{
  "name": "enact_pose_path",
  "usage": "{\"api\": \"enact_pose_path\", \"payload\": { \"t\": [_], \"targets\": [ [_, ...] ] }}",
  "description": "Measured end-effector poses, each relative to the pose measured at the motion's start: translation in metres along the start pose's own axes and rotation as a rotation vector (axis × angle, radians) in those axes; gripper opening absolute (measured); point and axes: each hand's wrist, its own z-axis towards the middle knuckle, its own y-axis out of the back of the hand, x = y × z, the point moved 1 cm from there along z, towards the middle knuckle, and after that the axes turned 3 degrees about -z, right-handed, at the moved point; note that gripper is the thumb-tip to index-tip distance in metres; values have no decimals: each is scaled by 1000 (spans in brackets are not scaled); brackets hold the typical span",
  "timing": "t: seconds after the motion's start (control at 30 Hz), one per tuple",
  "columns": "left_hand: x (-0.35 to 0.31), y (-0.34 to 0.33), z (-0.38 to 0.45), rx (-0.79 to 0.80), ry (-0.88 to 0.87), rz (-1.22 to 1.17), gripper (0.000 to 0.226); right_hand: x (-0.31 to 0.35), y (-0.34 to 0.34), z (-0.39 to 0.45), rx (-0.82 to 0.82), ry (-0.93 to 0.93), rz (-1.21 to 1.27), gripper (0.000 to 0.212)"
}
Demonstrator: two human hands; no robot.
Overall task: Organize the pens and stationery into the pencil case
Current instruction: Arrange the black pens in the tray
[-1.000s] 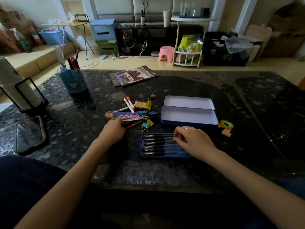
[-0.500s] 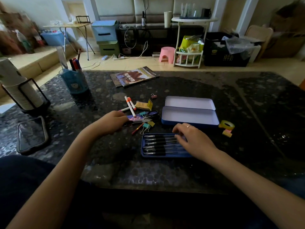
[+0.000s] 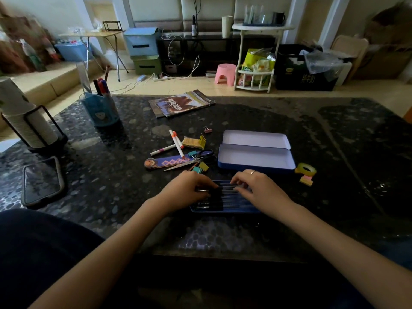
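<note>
A shallow blue tray (image 3: 225,209) of several black pens (image 3: 229,200) lies near the table's front edge. My left hand (image 3: 187,191) curls over the pens' left ends, and whether it grips one is hidden. My right hand (image 3: 258,189), wearing a ring, rests its spread fingers on the pens' right part. Just behind stands the open blue pencil case (image 3: 256,167) with a white inside. To its left lie scissors (image 3: 196,161), a bookmark (image 3: 163,163), markers (image 3: 177,143), binder clips (image 3: 201,168) and a yellow packet (image 3: 193,142).
A tape roll (image 3: 305,168) and sticky notes (image 3: 305,180) lie right of the case. A small clip (image 3: 207,130), a booklet (image 3: 181,103), a blue pen cup (image 3: 102,112), a paper-cup holder (image 3: 29,128) and a phone (image 3: 42,181) sit on the dark table (image 3: 334,141).
My left hand has left the pile by the bookmark and moved right onto the left end of the pen tray. My right hand stays on the pens.
</note>
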Motion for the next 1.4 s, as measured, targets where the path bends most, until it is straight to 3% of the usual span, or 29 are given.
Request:
{"api": "enact_pose_path", "payload": {
  "t": [0.53,0.9,1.1,1.4],
  "targets": [
    [4,-1,3,-31,10,-65,8,4,-2,-1,34,-12,-157,10],
    [7,1,6,14,85,-188,12,4,-1,-2,45,-17,-180,9],
    [7,-1,6,-23,150,-286,26,6,-1,-2,52,-15,-166,9],
    [18,4,9,-48,172,-408,14,6,1,-3,52,-7,-139,8]
  ]
}}
